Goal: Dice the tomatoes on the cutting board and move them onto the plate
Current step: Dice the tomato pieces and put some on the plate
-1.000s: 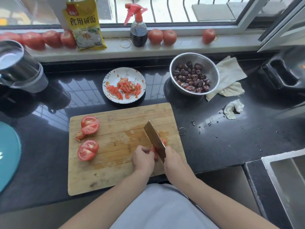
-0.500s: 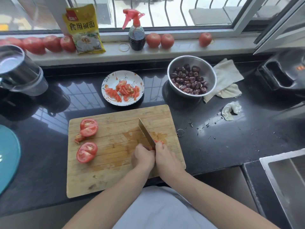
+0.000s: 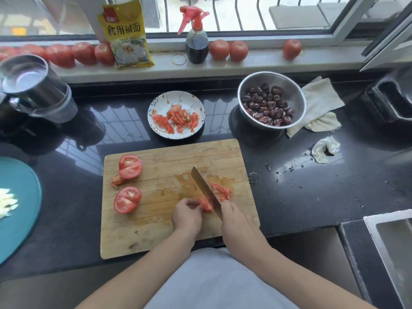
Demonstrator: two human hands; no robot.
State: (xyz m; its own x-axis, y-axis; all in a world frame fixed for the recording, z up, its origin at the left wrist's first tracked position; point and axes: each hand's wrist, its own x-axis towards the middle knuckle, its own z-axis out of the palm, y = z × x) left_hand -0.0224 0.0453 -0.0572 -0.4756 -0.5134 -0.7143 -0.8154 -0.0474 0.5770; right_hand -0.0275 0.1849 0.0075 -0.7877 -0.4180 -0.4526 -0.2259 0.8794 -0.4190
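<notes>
A wooden cutting board (image 3: 160, 233) lies on the dark counter. My right hand (image 3: 236, 221) grips a cleaver (image 3: 201, 186), its blade standing on the board. My left hand (image 3: 186, 216) pinches a tomato piece (image 3: 206, 204) against the blade's left side. Cut tomato pieces (image 3: 220, 191) lie right of the blade. Two tomato halves (image 3: 130, 166) (image 3: 127, 199) rest at the board's left. Behind the board, a patterned white plate (image 3: 156, 101) holds several tomato pieces (image 3: 178, 118).
A steel bowl of dark dates (image 3: 269, 103) sits right of the plate, with cloths (image 3: 318, 103) beside it. Whole tomatoes (image 3: 219, 49), a spray bottle (image 3: 197, 41) and a yellow packet (image 3: 126, 34) line the windowsill. A teal plate (image 3: 20, 197) lies left, a sink (image 3: 392, 246) right.
The cleaver has come down through the tomato; cut pieces now lie exposed right of the blade, and my left hand holds the remaining piece on the left side.
</notes>
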